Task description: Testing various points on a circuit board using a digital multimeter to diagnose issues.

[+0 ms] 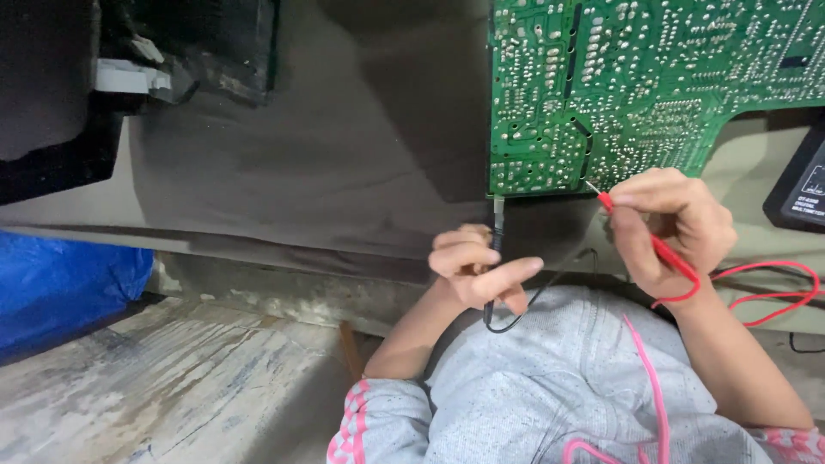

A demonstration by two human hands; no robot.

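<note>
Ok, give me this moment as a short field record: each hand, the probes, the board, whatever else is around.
left hand: grips black probe, tip at the board's lower edge
right hand: grips red probe, tip on the board's lower edge
circuit board: green, solder side up, on the grey table
meter: black, right of the board
leads: red lead loops by the right wrist

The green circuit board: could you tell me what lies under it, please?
The green circuit board rests on a grey-brown cloth, visible beside it; whatever lies directly beneath is covered.
</note>
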